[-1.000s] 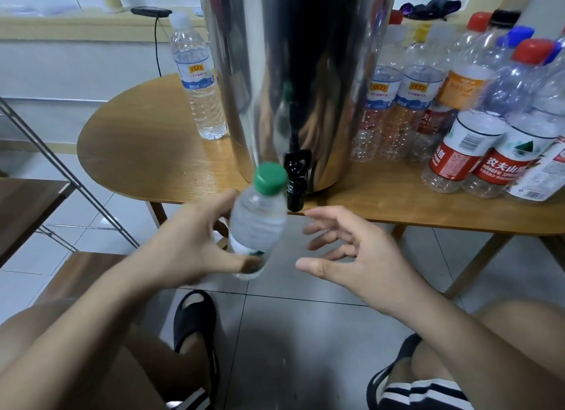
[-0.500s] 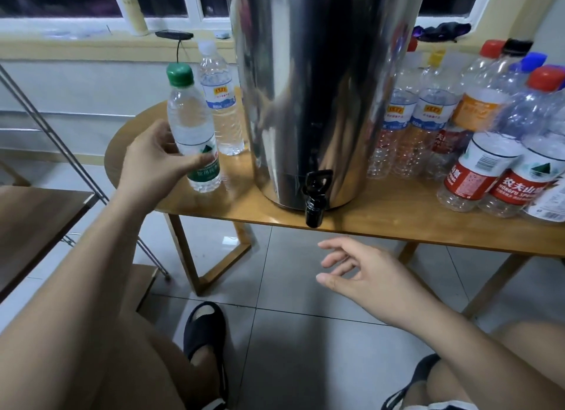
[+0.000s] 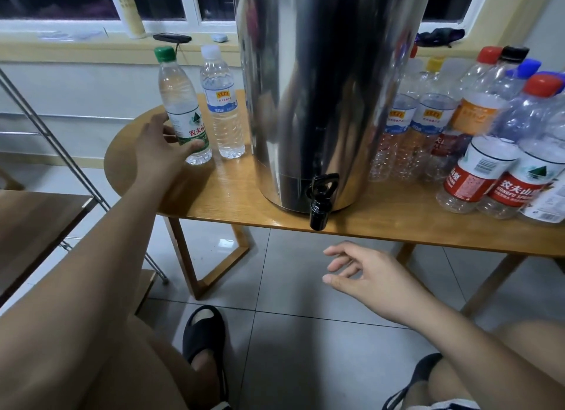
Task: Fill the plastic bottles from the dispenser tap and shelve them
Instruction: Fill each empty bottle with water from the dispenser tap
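Observation:
A full green-capped bottle (image 3: 182, 110) stands on the wooden table (image 3: 379, 212), left of the steel dispenser (image 3: 324, 91). My left hand (image 3: 159, 148) grips its lower part, thumb across the label. Right beside it stands a full white-capped bottle (image 3: 221, 104). The black tap (image 3: 319, 200) juts over the table's front edge. My right hand (image 3: 363, 273) hovers below the tap over the floor, fingers relaxed and holding nothing. Several empty bottles (image 3: 477, 140) with red, blue, yellow and black caps crowd the table right of the dispenser.
A wooden shelf with a metal frame (image 3: 39, 220) stands at the left. The window sill (image 3: 76, 43) behind holds a phone and small items. My knees and black slippers (image 3: 203, 333) are over the tiled floor below.
My left hand carried the green-capped bottle from under the tap up and left and set it on the table beside the white-capped bottle. My right hand stayed low and open.

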The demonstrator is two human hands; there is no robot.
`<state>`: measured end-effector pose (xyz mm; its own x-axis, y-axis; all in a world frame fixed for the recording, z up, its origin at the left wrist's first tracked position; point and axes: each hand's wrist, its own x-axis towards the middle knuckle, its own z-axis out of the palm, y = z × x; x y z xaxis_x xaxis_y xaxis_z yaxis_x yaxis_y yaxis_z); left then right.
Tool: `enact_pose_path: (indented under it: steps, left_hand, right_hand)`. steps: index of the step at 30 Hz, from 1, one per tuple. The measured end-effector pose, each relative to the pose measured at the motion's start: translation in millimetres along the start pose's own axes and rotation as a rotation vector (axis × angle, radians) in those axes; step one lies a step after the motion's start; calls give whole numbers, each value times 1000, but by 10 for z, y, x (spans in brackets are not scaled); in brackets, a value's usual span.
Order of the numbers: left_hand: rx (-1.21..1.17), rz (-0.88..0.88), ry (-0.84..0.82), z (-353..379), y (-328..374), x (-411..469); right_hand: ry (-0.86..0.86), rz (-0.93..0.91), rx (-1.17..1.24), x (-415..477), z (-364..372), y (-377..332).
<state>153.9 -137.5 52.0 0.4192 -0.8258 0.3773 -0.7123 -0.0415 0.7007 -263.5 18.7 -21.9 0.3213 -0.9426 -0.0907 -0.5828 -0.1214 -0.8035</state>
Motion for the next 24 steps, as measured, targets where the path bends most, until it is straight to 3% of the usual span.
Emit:
enact_pose_path:
  steps: [12,18,24]
  left_hand:
    - [-81,-55,-162,-121,-13,-444]
    - [-168,18,-282,-147,245,-797]
    - [-112,182,-401,-40,395,-1191]
  right_hand:
    - [142,-65,-6,-28,-146,-74]
    - [363,-111,67,-2,-426,-131]
    - [630,-144,141,-30,-927,-277]
